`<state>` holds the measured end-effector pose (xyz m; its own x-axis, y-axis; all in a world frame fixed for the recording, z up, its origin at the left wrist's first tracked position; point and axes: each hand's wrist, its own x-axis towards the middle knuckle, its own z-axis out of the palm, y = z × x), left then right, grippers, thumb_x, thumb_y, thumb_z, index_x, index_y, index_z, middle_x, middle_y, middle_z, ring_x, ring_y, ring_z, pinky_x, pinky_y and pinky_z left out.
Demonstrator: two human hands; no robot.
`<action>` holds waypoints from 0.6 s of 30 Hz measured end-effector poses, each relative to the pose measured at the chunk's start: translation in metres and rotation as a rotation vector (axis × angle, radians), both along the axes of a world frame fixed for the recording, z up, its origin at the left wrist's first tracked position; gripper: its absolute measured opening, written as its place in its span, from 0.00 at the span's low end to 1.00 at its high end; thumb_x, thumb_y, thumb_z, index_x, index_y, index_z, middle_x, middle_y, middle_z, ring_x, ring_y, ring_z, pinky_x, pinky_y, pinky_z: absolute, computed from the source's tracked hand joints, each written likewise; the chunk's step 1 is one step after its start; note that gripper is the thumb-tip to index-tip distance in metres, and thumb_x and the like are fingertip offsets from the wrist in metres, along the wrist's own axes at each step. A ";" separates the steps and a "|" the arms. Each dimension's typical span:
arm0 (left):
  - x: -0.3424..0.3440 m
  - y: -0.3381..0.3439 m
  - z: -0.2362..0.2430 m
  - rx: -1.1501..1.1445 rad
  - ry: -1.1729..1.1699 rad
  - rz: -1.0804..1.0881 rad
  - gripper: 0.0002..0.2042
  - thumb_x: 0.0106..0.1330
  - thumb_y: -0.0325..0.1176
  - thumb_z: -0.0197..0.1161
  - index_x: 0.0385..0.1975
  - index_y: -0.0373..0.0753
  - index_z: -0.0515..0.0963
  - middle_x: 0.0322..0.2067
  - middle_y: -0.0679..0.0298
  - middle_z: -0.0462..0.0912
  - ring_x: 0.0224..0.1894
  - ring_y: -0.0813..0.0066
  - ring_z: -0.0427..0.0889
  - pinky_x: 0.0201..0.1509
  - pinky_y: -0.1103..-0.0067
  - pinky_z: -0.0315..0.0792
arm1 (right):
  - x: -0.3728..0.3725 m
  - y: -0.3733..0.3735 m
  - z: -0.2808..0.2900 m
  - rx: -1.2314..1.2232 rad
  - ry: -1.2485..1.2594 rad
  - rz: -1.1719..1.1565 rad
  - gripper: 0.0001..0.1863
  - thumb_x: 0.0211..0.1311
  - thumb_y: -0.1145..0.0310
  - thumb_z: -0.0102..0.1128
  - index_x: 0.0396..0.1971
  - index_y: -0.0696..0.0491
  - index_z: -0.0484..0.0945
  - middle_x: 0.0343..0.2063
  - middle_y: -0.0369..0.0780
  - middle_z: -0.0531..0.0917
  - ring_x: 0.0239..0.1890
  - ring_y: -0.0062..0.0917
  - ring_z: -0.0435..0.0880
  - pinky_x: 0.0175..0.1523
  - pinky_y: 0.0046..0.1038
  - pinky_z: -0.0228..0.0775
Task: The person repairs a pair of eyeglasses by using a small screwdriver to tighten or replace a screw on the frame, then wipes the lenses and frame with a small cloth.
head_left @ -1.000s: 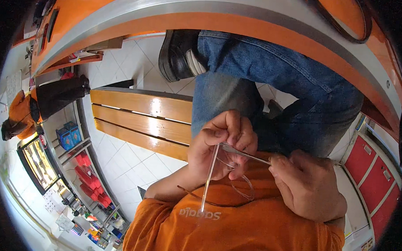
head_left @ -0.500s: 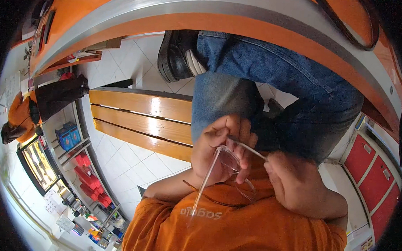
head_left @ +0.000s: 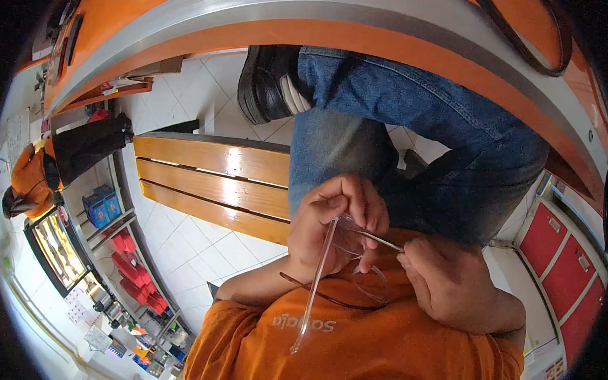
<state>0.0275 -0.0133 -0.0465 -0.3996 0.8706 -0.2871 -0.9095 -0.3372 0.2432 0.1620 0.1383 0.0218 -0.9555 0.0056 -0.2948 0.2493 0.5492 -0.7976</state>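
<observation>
My left hand [head_left: 336, 214] is closed around a pair of eyeglasses [head_left: 312, 294] with a clear frame, holding them near one hinge. One see-through temple hangs down over the orange shirt, and the other, with a brown tip, crosses behind it. My right hand [head_left: 441, 278] pinches a thin metal rod-like tool [head_left: 381, 240]; its exact kind is too small to make out. The far end of this tool meets the frame by my left fingers, where the contact point is partly hidden.
An orange table edge with a grey band [head_left: 364, 11] curves above my crossed jeans-clad legs. A slatted wooden bench [head_left: 217, 183] stands to the left. Red lockers [head_left: 569, 266] are at the right. Far left, a person in orange [head_left: 36, 177] stands by shelves and a lit display case [head_left: 57, 248].
The tool in my right hand has turned and now shows as a thinner, darker line, its far end lower on the frame. The glasses have shifted slightly, showing more of the brown-tipped temple.
</observation>
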 end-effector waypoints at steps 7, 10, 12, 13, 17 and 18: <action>0.002 0.003 0.002 -0.016 0.046 0.046 0.16 0.69 0.38 0.51 0.25 0.30 0.67 0.24 0.54 0.68 0.26 0.64 0.73 0.12 0.74 0.74 | 0.005 -0.010 -0.013 -0.102 0.023 -0.095 0.06 0.62 0.70 0.57 0.31 0.54 0.69 0.26 0.46 0.79 0.26 0.43 0.82 0.28 0.40 0.75; 0.003 0.003 0.005 -0.052 0.047 0.058 0.17 0.69 0.38 0.52 0.24 0.30 0.67 0.23 0.55 0.67 0.25 0.65 0.72 0.12 0.75 0.73 | 0.011 -0.012 -0.015 -0.080 -0.101 -0.042 0.07 0.63 0.68 0.56 0.30 0.54 0.69 0.25 0.47 0.79 0.26 0.43 0.82 0.28 0.39 0.74; 0.005 0.003 0.007 -0.054 0.056 0.052 0.16 0.69 0.38 0.52 0.24 0.31 0.68 0.23 0.56 0.67 0.25 0.64 0.72 0.11 0.74 0.72 | 0.017 -0.016 -0.027 0.059 0.194 -0.096 0.05 0.66 0.72 0.51 0.30 0.56 0.69 0.21 0.44 0.74 0.21 0.34 0.77 0.24 0.33 0.66; 0.008 -0.003 0.007 -0.028 0.027 0.056 0.16 0.69 0.38 0.52 0.24 0.31 0.68 0.23 0.56 0.67 0.25 0.64 0.71 0.11 0.74 0.72 | 0.022 -0.017 -0.035 0.048 0.215 -0.200 0.05 0.67 0.73 0.50 0.30 0.57 0.69 0.20 0.42 0.73 0.20 0.30 0.75 0.23 0.30 0.64; 0.005 -0.013 -0.002 0.044 -0.048 0.115 0.15 0.69 0.38 0.53 0.27 0.32 0.67 0.24 0.56 0.67 0.24 0.61 0.73 0.10 0.74 0.71 | 0.035 -0.008 -0.048 -0.130 0.056 -0.592 0.08 0.69 0.70 0.48 0.30 0.57 0.70 0.19 0.42 0.73 0.19 0.27 0.75 0.23 0.28 0.63; 0.005 -0.011 -0.001 0.020 -0.085 0.138 0.15 0.69 0.38 0.54 0.27 0.32 0.67 0.24 0.56 0.67 0.24 0.61 0.73 0.10 0.74 0.71 | 0.034 -0.015 -0.047 -0.117 0.082 -0.519 0.08 0.69 0.68 0.50 0.31 0.57 0.71 0.19 0.44 0.74 0.19 0.33 0.75 0.23 0.31 0.64</action>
<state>0.0323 -0.0243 -0.0473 -0.4911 0.8148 -0.3081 -0.8710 -0.4647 0.1596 0.1959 0.1235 -0.0249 -0.8558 0.4551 -0.2460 0.3986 0.2770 -0.8743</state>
